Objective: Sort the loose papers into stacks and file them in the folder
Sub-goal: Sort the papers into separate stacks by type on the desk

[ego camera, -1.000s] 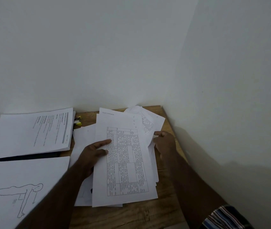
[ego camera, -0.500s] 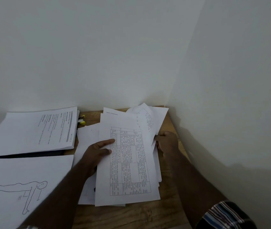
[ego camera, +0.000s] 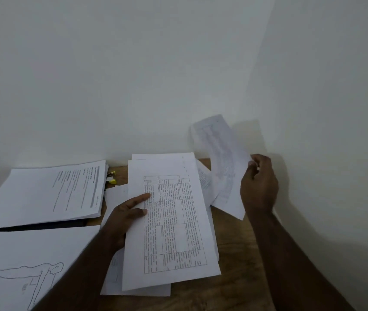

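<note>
Head cam: right hand (ego camera: 259, 184) pinches a lifted sheet (ego camera: 224, 167) near the desk's (ego camera: 234, 254) far right corner, left hand (ego camera: 125, 215) flat-fingered pins the loose pile (ego camera: 174, 225), so I'd keep pinning while lifting.

Brown wooden tabletop (ego camera: 234, 254), visibly grained, faintly sheened; on it, matt white printed paper sheets (ego camera: 174, 221); left of them, a small yellow plastic-looking object (ego camera: 112, 177); behind, smooth matt white wall (ego camera: 133, 75).
</note>
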